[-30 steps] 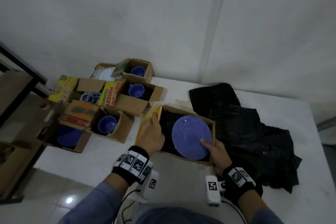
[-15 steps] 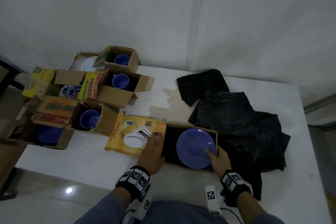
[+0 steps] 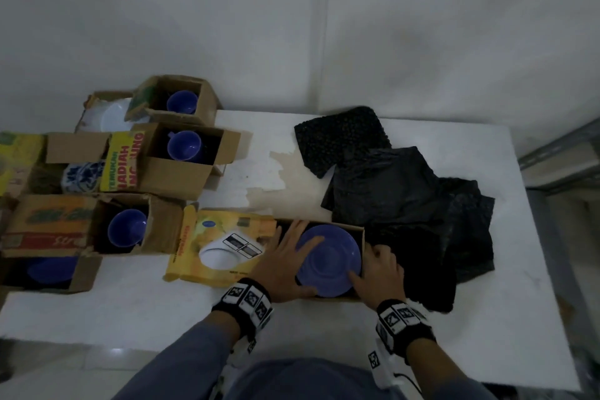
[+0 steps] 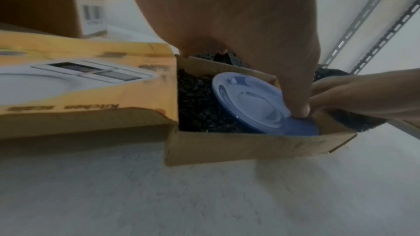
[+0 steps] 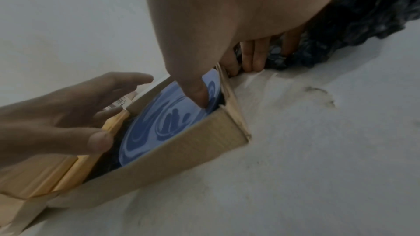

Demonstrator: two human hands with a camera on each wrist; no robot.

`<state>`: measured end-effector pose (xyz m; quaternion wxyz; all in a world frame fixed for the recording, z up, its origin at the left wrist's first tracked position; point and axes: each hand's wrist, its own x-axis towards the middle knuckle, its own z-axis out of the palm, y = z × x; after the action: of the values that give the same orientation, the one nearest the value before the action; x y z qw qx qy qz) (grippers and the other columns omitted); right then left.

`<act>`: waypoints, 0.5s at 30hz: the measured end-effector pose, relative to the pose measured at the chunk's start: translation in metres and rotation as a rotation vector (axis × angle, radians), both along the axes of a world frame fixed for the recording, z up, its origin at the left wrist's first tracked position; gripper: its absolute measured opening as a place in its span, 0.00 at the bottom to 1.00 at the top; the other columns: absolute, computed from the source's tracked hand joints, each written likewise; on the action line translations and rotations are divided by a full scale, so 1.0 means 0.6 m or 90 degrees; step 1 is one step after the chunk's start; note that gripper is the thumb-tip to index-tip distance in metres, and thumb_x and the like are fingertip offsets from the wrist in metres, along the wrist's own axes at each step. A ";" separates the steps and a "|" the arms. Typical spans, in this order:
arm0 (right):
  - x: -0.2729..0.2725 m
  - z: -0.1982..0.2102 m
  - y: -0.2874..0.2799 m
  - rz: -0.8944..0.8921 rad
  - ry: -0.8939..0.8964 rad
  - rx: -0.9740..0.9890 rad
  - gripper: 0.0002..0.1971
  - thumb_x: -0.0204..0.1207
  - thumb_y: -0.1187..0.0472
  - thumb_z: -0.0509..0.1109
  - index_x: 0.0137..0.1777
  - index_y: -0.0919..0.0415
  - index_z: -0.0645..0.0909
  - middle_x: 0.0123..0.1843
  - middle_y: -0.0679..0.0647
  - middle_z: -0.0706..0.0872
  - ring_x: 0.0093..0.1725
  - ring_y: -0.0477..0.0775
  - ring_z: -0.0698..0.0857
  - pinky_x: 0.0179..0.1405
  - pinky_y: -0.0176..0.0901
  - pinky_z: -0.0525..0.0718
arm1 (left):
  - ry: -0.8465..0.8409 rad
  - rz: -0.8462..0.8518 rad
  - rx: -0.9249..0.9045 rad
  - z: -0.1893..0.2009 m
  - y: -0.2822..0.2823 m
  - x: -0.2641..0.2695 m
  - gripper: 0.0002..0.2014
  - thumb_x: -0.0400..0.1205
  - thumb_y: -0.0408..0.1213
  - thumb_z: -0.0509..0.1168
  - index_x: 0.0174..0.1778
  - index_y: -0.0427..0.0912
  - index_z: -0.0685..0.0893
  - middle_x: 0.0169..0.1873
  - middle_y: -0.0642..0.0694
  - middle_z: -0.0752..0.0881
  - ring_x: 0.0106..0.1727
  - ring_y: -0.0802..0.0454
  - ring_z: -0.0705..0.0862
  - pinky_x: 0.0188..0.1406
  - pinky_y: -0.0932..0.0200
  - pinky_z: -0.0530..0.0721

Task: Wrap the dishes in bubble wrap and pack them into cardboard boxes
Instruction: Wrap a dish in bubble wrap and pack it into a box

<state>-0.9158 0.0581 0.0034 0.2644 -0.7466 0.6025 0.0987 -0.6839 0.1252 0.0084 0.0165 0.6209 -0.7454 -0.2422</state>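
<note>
A blue plate point(image 3: 329, 261) lay in an open cardboard box point(image 3: 328, 296) near the front edge of the white worktop point(image 3: 454, 318), resting on black bubble wrap point(image 4: 195, 103) that lined the box. The left hand point(image 3: 285, 265) was spread flat over the left part of the plate, its fingers point(image 3: 310, 242) straight and wide apart, the thumb along the near rim. In the left wrist view one finger pressed down on the plate's rim at the right wall of the box. The right hand point(image 3: 378, 273) held the right end of the box: its thumb point(image 5: 195, 92) pressed on the plate inside, while the other fingers were curled down outside the right wall, touching the black wrap there. The box's yellow printed lid point(image 3: 224, 247) lay folded open flat to the left. A heap of black bubble wrap sheets point(image 3: 406, 201) lay just right of and behind the box. To the left stood several smaller open boxes point(image 3: 175, 172), three holding blue cups point(image 3: 183, 145), one a blue plate and one a white dish.
</note>
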 end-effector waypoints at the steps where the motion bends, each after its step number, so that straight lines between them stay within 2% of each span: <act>1: -0.002 0.003 0.001 -0.002 0.008 -0.007 0.33 0.73 0.39 0.68 0.76 0.51 0.68 0.68 0.56 0.66 0.70 0.61 0.69 0.67 0.56 0.72 | -0.014 -0.020 0.014 -0.004 -0.010 -0.004 0.51 0.74 0.77 0.57 0.87 0.56 0.46 0.87 0.42 0.39 0.87 0.42 0.35 0.83 0.33 0.41; 4: -0.010 0.006 -0.001 -0.022 0.042 -0.004 0.36 0.75 0.36 0.66 0.81 0.49 0.65 0.71 0.57 0.67 0.71 0.61 0.69 0.67 0.56 0.73 | -0.060 -0.052 0.074 -0.020 -0.034 -0.005 0.53 0.72 0.75 0.61 0.87 0.58 0.43 0.86 0.45 0.33 0.86 0.43 0.31 0.82 0.29 0.43; 6: -0.014 0.009 -0.004 -0.051 0.045 0.018 0.38 0.76 0.33 0.64 0.83 0.47 0.64 0.74 0.57 0.66 0.73 0.60 0.68 0.69 0.55 0.72 | -0.083 -0.055 0.092 -0.035 -0.034 -0.002 0.53 0.72 0.73 0.63 0.87 0.57 0.45 0.86 0.44 0.32 0.85 0.42 0.30 0.81 0.26 0.47; 7: -0.015 0.011 -0.009 -0.072 0.044 0.026 0.38 0.76 0.31 0.63 0.82 0.48 0.65 0.75 0.57 0.68 0.74 0.60 0.69 0.69 0.54 0.72 | -0.075 -0.053 0.081 -0.042 -0.034 0.000 0.52 0.72 0.73 0.63 0.87 0.57 0.47 0.86 0.44 0.33 0.86 0.42 0.31 0.81 0.25 0.49; 9: -0.015 0.021 -0.023 -0.116 0.008 0.016 0.34 0.76 0.31 0.64 0.76 0.51 0.75 0.71 0.55 0.75 0.68 0.59 0.77 0.63 0.52 0.79 | -0.047 -0.049 0.046 -0.048 -0.029 0.003 0.49 0.73 0.74 0.60 0.87 0.57 0.51 0.87 0.43 0.36 0.86 0.42 0.33 0.79 0.25 0.54; 11: -0.013 0.031 -0.041 -0.135 -0.054 -0.071 0.22 0.76 0.40 0.70 0.61 0.55 0.85 0.57 0.55 0.82 0.57 0.61 0.84 0.51 0.51 0.83 | -0.032 -0.052 0.040 -0.047 -0.029 0.005 0.47 0.74 0.73 0.59 0.87 0.57 0.53 0.87 0.43 0.37 0.87 0.42 0.35 0.80 0.28 0.55; 13: -0.013 0.037 -0.062 -0.084 -0.080 -0.206 0.11 0.72 0.55 0.76 0.52 0.58 0.85 0.50 0.56 0.81 0.51 0.64 0.83 0.45 0.52 0.81 | -0.014 -0.038 0.036 -0.040 -0.032 0.004 0.44 0.73 0.69 0.61 0.85 0.57 0.58 0.87 0.43 0.43 0.87 0.41 0.41 0.79 0.33 0.59; 15: -0.008 0.041 -0.084 -0.010 -0.065 -0.278 0.18 0.65 0.64 0.77 0.56 0.56 0.84 0.56 0.58 0.79 0.56 0.65 0.80 0.50 0.56 0.79 | 0.020 -0.007 -0.016 -0.031 -0.038 0.001 0.34 0.74 0.59 0.66 0.77 0.55 0.71 0.85 0.41 0.56 0.86 0.38 0.55 0.73 0.37 0.71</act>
<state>-0.9203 0.0080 0.0279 0.1276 -0.7855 0.6011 -0.0740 -0.6833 0.1025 -0.0105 0.0344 0.6127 -0.7514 -0.2425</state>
